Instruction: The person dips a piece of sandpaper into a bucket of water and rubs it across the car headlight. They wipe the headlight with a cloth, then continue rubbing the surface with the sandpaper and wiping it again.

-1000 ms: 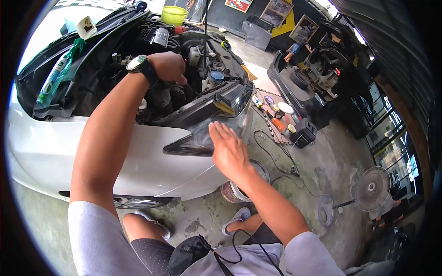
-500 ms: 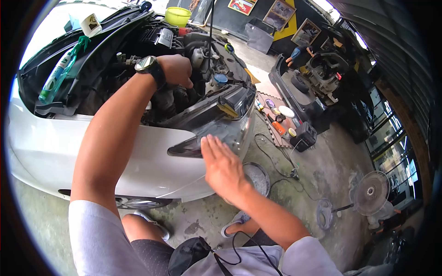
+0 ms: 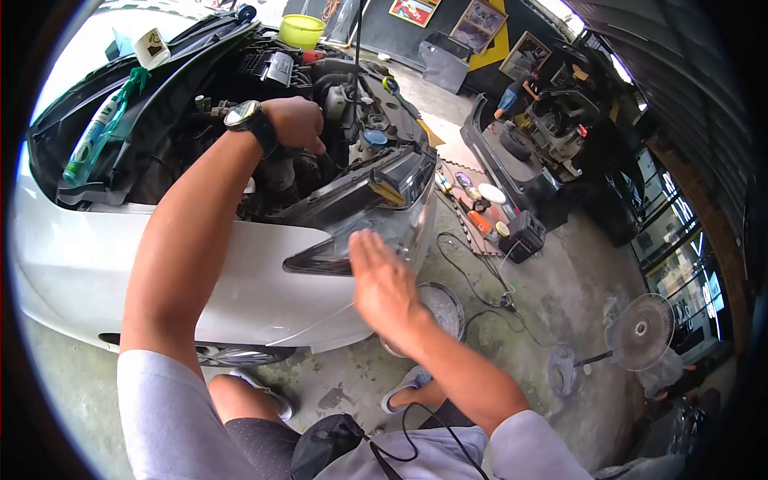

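Observation:
My right hand [image 3: 382, 282] lies flat against the headlight [image 3: 386, 230] of a white car [image 3: 264, 260], fingers stretched and held side by side. Its fingertips are slightly blurred, and whatever is under the palm is hidden. Over the open engine bay [image 3: 268, 172], my left hand [image 3: 294, 124] is closed, with the fingers curled down out of sight and a watch [image 3: 246, 117] on the wrist. I cannot make out what that hand grips or leans on. A blue cap [image 3: 374, 138] in the engine bay is to its right.
A round basin [image 3: 442, 308] stands on the floor below the headlight. Cables [image 3: 506, 300], a black box [image 3: 525, 238] and several tools on a mat [image 3: 474, 180] lie to the right. Beyond are a fan [image 3: 641, 330], a removed bumper [image 3: 498, 156] and another person [image 3: 516, 96].
My right hand has shifted slightly to the right along the headlight. My left hand keeps its place over the engine bay. The view has turned slightly, and the person in the background shows more fully.

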A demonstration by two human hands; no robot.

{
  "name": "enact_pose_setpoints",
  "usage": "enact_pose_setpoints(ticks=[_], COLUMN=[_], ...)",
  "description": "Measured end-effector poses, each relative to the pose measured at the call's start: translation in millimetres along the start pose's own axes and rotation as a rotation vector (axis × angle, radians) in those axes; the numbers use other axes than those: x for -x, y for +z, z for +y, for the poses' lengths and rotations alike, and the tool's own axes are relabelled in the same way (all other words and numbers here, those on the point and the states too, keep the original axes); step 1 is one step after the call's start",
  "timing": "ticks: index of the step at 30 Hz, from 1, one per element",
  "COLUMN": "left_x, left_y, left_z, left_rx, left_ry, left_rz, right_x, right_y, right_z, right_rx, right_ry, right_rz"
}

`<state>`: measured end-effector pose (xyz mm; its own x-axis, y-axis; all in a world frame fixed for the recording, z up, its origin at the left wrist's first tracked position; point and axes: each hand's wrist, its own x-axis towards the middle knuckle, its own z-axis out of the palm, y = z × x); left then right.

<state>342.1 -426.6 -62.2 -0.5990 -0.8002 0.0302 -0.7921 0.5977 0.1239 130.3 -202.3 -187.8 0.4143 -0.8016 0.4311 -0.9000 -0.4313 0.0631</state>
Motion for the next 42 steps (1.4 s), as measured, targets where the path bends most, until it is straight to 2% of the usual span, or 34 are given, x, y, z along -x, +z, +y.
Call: enact_pose_setpoints(ticks=[3, 6, 9, 11, 13, 15, 16, 19, 20, 23, 25, 26, 30, 33, 34, 38, 41, 42], left_x=[-3, 6, -4, -3, 1, 2, -1, -6, -12, 3, 3, 0, -10, 2, 2, -10, 4, 3], left_y=[5, -10, 3, 3, 5, -6, -2, 6, 11, -3, -1, -2, 13, -2, -5, 10, -3, -4], left_z=[-3, 6, -4, -3, 0, 2, -2, -4, -8, 4, -1, -2, -8, 1, 2, -7, 6, 3], left_rx=[-0.007, 0.083, 0.000, 0.002, 0.007, 0.068, 0.070, -0.009, -0.005, 0.026, 0.037, 0.046, 0.023, 0.045, 0.050, -0.015, 0.043, 0.045], left_ry=[0.016, -0.062, 0.032, 0.045, 0.053, -0.049, -0.047, 0.013, 0.030, -0.004, -0.014, -0.012, 0.031, -0.017, -0.039, 0.058, -0.024, -0.029], left_rz=[0.003, -0.096, 0.004, 0.029, 0.029, -0.068, -0.041, 0.010, 0.020, -0.016, -0.024, -0.021, 0.055, -0.019, -0.039, 0.028, -0.029, -0.038], right_x=[13, 1, -1, 12, 15, 11, 7, 10, 14, 19, 11, 11, 25, 22, 17, 23, 27, 22], right_y=[1, 3, 8, 1, 2, 10, 8, 8, 7, 6, 6, 6, 5, 9, 11, 6, 6, 7], right_z=[-6, 27, 13, -13, 2, 32, 42, 18, 3, 21, 47, 44, 11, 52, 61, 22, 49, 61], right_rx=[-0.115, -0.084, -0.005, -0.099, -0.151, -0.102, -0.116, -0.047, -0.051, -0.174, -0.130, -0.079, -0.081, -0.082, -0.097, -0.015, -0.132, -0.065], right_ry=[-0.072, 0.059, 0.061, -0.023, -0.079, 0.039, 0.129, 0.082, 0.006, -0.009, 0.152, 0.157, 0.021, 0.075, 0.159, 0.038, 0.003, 0.106], right_rz=[0.060, 0.028, -0.014, 0.053, 0.103, 0.098, 0.066, 0.032, 0.072, 0.113, 0.043, 0.008, 0.032, 0.087, 0.067, 0.077, 0.123, 0.100])
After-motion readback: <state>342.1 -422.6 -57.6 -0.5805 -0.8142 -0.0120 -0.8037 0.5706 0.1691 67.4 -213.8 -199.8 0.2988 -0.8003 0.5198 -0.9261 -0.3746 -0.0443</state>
